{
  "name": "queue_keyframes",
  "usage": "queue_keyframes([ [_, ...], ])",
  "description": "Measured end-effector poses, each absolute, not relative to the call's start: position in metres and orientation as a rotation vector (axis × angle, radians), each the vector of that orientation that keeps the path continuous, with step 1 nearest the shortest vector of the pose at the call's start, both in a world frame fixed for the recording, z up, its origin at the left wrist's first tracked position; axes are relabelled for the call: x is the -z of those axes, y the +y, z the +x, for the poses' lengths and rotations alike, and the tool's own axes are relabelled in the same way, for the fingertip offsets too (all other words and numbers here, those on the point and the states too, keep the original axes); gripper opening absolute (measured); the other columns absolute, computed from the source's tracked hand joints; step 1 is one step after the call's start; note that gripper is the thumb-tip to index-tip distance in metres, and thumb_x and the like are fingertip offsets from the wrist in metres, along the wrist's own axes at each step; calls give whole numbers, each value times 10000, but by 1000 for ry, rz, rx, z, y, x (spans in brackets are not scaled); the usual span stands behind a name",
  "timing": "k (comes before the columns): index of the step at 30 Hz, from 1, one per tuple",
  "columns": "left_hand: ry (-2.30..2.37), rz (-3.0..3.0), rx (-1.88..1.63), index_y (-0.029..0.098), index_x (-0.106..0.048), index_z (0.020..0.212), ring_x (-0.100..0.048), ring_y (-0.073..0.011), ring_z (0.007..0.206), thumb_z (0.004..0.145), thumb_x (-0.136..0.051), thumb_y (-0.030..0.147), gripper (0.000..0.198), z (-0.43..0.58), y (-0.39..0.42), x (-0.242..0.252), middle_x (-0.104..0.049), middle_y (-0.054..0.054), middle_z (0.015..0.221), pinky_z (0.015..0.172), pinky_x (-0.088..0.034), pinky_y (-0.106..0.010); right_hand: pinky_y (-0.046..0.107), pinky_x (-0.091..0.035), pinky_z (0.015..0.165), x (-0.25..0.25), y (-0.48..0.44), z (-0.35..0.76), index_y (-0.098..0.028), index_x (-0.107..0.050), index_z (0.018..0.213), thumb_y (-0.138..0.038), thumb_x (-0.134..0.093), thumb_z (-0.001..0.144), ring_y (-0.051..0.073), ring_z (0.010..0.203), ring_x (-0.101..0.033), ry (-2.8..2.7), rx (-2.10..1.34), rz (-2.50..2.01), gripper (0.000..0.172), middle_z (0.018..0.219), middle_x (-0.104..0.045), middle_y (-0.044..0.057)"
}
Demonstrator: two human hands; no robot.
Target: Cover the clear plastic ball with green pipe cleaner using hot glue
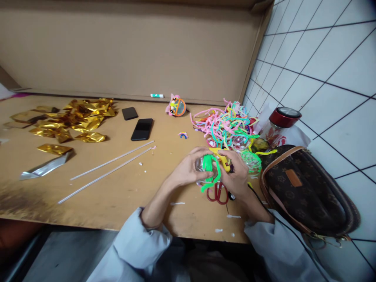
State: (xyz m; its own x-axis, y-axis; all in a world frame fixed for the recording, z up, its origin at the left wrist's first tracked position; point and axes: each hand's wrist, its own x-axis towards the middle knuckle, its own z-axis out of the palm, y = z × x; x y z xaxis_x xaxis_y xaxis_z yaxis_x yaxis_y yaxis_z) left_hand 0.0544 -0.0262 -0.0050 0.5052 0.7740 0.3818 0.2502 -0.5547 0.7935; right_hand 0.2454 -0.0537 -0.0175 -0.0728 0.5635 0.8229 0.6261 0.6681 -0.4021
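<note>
My left hand (188, 168) and my right hand (236, 174) meet at the middle right of the wooden table (123, 192). Together they grip a small clear round object wrapped with a bright green pipe cleaner (210, 170); the fingers of both hands are curled around it. A yellow glue gun (221, 156) lies just behind my right fingers. Red-handled scissors (217, 192) lie on the table under my hands. Behind them is a tangled pile of coloured pipe cleaners (227, 125).
Two black phones (142, 129) (129, 113), two long clear glue sticks (111, 166), crumpled gold foil (79, 117), a small pink figure (176, 106) and a tiny rainbow piece (183, 135) lie on the table. A red-lidded jar (280, 125) and a brown patterned bag (305, 188) sit by the tiled wall. Cardboard stands behind.
</note>
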Motion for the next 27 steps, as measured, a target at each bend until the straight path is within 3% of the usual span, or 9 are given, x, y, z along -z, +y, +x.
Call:
queue_keyframes([
  [5, 933, 2073, -1024, 183, -645, 1189, -577, -292, 1231, 710, -803, 275, 512, 53, -26, 4, -576, -124, 1292, 1099, -434, -487, 372, -558, 775, 11, -61, 245, -234, -649, 1093, -272, -699, 830, 225, 857, -681, -1746, 40, -924, 271, 926, -726, 67],
  [9, 942, 2082, -1027, 178, -646, 1195, -572, -297, 1236, 712, -800, 280, 517, 53, -25, 5, -571, -133, 1301, 1094, -437, -501, 342, -561, 744, 9, -65, 241, -239, -670, 982, -238, -622, 891, 193, 814, -691, -1737, -54, -963, 104, 871, -734, 39],
  [16, 921, 2057, -1028, 192, -648, 1194, -559, -299, 1256, 717, -804, 304, 514, 51, -24, 5, -573, -131, 1295, 1109, -421, -508, 363, -577, 824, 15, -62, 236, -255, -725, 854, -218, -614, 896, 178, 849, -711, -1557, -359, -954, 124, 878, -761, 17],
  [21, 904, 2062, -1004, 215, -651, 1194, -559, -302, 1252, 707, -813, 306, 521, 48, -21, 7, -573, -117, 1300, 1108, -417, -521, 375, -590, 805, 21, -58, 233, -261, -725, 770, -249, -630, 881, 186, 799, -721, -1466, -478, -951, 147, 816, -770, 6],
  [27, 878, 2024, -1026, 213, -650, 1200, -562, -297, 1246, 688, -827, 310, 550, 45, -17, 10, -577, -121, 1292, 1094, -430, -498, 358, -581, 803, 19, -58, 235, -248, -744, 830, -276, -662, 862, 191, 828, -721, -1464, -534, -958, 92, 841, -771, 12],
])
